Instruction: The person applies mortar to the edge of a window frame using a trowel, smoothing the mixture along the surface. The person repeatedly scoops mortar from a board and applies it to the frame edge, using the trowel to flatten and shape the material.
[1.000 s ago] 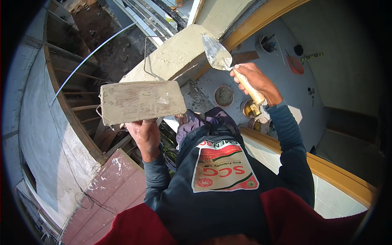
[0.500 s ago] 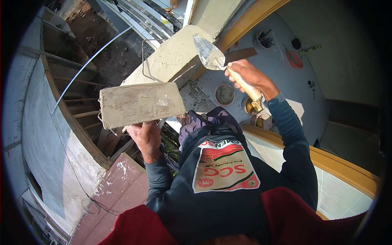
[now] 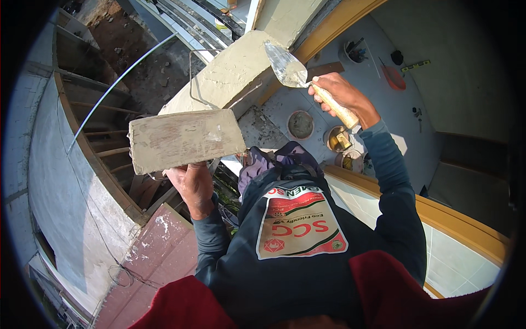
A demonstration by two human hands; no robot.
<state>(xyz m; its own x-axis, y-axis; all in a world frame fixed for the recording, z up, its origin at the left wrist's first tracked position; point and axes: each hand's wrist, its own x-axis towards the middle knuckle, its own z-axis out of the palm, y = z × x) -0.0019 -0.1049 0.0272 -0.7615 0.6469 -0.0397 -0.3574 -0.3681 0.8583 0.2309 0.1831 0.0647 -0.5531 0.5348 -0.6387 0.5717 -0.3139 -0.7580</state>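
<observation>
My left hand point(image 3: 190, 185) grips the underside of a flat rectangular mortar board point(image 3: 185, 140), smeared grey and held level in front of me. My right hand point(image 3: 341, 97) is shut on the wooden handle of a pointed steel trowel point(image 3: 286, 67). The trowel's blade carries a thin film of mortar and lies against the plastered top of a beige concrete ledge point(image 3: 230, 74). The board sits just left of and below that ledge, apart from the trowel.
Far below on the grey floor stand a round bucket of mortar point(image 3: 300, 124), two small tubs point(image 3: 338, 140), a red dustpan point(image 3: 393, 77) and a spirit level point(image 3: 415, 66). A yellow-edged wall point(image 3: 438, 216) runs at right. Wooden formwork point(image 3: 104, 142) and a curved pipe point(image 3: 120, 82) lie at left.
The trowel has slid a little up and left along the ledge. The mortar board has dropped slightly and shifted toward me.
</observation>
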